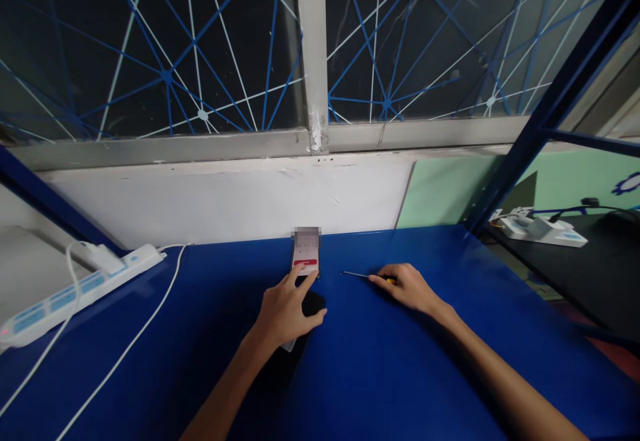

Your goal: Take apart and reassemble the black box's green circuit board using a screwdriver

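A phone [306, 252] with a lit screen and a red button stands propped at the far edge of the blue table. My left hand [284, 309] reaches to it with fingers apart, the fingertips at the lower part of the screen. Beneath that hand is a black object [281, 365], mostly covered, with a small pale patch by the wrist; its kind cannot be made out. Resting on the table to the right, my right hand [409, 286] is closed around a screwdriver [357, 274]. Its thin metal shaft points left, and a bit of yellow and black handle shows.
A white power strip [83, 294] with a plug and white cables lies on the left of the blue table [390, 374]. Blue metal posts rise at both sides. On a dark table at right sits another power strip [543, 231]. A window and white wall stand behind.
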`<state>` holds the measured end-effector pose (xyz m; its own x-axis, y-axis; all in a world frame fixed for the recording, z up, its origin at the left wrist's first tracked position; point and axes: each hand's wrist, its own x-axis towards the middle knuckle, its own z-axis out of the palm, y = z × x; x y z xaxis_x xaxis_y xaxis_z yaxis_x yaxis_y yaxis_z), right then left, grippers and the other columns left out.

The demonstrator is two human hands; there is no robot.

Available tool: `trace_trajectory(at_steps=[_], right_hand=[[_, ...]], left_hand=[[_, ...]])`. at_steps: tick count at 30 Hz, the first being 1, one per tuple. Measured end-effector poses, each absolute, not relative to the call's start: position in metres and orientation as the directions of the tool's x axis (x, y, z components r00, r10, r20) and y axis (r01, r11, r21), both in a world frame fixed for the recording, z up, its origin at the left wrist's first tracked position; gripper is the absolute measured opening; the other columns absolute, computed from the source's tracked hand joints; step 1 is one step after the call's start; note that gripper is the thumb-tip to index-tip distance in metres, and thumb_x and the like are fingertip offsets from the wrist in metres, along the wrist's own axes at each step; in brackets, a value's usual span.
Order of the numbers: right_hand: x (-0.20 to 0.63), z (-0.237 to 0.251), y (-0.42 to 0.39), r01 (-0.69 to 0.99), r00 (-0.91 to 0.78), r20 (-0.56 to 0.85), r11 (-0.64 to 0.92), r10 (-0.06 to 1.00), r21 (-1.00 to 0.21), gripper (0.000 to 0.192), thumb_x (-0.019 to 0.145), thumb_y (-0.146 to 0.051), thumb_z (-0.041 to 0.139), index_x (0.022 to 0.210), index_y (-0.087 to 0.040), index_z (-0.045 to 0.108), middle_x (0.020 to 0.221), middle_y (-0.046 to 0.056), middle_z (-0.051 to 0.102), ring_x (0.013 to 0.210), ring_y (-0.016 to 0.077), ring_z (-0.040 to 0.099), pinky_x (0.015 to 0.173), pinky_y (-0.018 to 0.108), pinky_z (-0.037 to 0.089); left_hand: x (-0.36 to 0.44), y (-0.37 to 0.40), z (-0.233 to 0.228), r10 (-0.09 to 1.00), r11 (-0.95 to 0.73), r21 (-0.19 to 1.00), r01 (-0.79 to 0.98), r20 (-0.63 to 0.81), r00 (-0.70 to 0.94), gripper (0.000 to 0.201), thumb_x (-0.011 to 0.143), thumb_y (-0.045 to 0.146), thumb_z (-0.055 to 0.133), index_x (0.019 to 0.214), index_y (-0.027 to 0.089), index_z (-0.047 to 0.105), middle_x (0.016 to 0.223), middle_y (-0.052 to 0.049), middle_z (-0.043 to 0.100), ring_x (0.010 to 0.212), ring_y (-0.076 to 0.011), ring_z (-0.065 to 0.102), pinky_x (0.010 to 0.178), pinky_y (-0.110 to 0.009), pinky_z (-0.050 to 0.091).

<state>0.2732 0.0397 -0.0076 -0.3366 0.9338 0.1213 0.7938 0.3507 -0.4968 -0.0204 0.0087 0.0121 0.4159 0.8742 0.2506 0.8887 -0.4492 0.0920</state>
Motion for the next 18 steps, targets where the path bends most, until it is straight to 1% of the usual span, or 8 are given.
trace_trajectory(at_steps=[5,8,10,11,13,15,16,18], right_hand=[[0.274,-0.006,0.040,0.812,-0.329,0.121,0.346,0.936,-0.470,0.048,0.092,-0.054,0.044,0.079,-0.019,0.072,0.075,0.006,0.070,0.063,0.0181,0.059,0.057,0.027,0.034],[0.275,-0.005,0.040,0.807,-0.343,0.118,0.357,0.932,-0.471,0.045,0.092,-0.053,0.046,0.082,-0.020,0.073,0.079,0.006,0.072,0.068,0.0193,0.062,0.059,0.027,0.036],[0.275,-0.005,0.040,0.805,-0.348,0.108,0.356,0.931,-0.475,0.044,0.092,-0.053,0.047,0.084,-0.020,0.074,0.082,0.006,0.073,0.069,0.0197,0.063,0.060,0.028,0.036],[0.275,-0.005,0.040,0.805,-0.348,0.104,0.354,0.932,-0.475,0.043,0.092,-0.053,0.047,0.084,-0.020,0.074,0.082,0.006,0.073,0.069,0.0198,0.063,0.060,0.028,0.036],[0.275,-0.005,0.040,0.807,-0.347,0.102,0.352,0.932,-0.475,0.044,0.092,-0.053,0.047,0.085,-0.019,0.074,0.083,0.006,0.073,0.070,0.0200,0.063,0.060,0.028,0.037],[0.275,-0.004,0.040,0.808,-0.343,0.107,0.351,0.933,-0.473,0.045,0.092,-0.053,0.046,0.085,-0.019,0.073,0.082,0.007,0.072,0.070,0.0202,0.063,0.060,0.028,0.037],[0.275,-0.004,0.040,0.808,-0.340,0.110,0.350,0.934,-0.474,0.045,0.092,-0.054,0.046,0.084,-0.019,0.073,0.081,0.007,0.072,0.070,0.0201,0.063,0.060,0.028,0.036],[0.275,-0.003,0.040,0.805,-0.338,0.114,0.350,0.934,-0.479,0.046,0.092,-0.054,0.045,0.082,-0.019,0.073,0.079,0.006,0.072,0.068,0.0196,0.062,0.060,0.028,0.036]], left_hand=[[-0.016,0.007,0.002,0.893,-0.347,0.090,0.934,0.335,0.300,0.057,0.081,0.054,0.056,0.128,0.022,0.051,0.133,-0.018,0.047,0.088,-0.0300,0.067,0.059,-0.036,0.057],[-0.013,0.007,0.001,0.910,-0.268,0.078,0.960,0.348,0.226,0.060,0.084,0.059,0.052,0.130,0.020,0.050,0.130,-0.021,0.047,0.080,-0.0283,0.067,0.054,-0.036,0.055],[-0.015,0.008,0.006,0.920,-0.234,0.068,0.970,0.337,0.199,0.057,0.088,0.055,0.049,0.132,0.018,0.049,0.130,-0.022,0.047,0.084,-0.0309,0.066,0.054,-0.037,0.055],[-0.018,0.008,0.010,0.921,-0.233,0.058,0.971,0.335,0.200,0.051,0.090,0.048,0.049,0.131,0.019,0.050,0.131,-0.022,0.047,0.090,-0.0331,0.065,0.056,-0.039,0.056],[-0.027,0.010,0.019,0.907,-0.293,0.036,0.955,0.327,0.266,0.039,0.091,0.024,0.044,0.129,0.020,0.053,0.134,-0.019,0.047,0.106,-0.0352,0.059,0.068,-0.044,0.057],[-0.040,0.011,0.025,0.836,-0.506,0.039,0.862,0.266,0.480,0.053,0.083,0.005,0.044,0.130,0.029,0.055,0.137,-0.013,0.048,0.112,-0.0328,0.056,0.083,-0.049,0.053],[-0.047,0.011,0.027,0.797,-0.584,0.066,0.809,0.236,0.556,0.061,0.080,0.002,0.044,0.131,0.034,0.054,0.140,-0.009,0.048,0.115,-0.0316,0.055,0.087,-0.049,0.052],[-0.057,0.009,0.027,0.753,-0.653,0.119,0.748,0.200,0.626,0.069,0.078,0.001,0.048,0.134,0.040,0.050,0.142,-0.004,0.046,0.121,-0.0312,0.051,0.087,-0.047,0.052]])
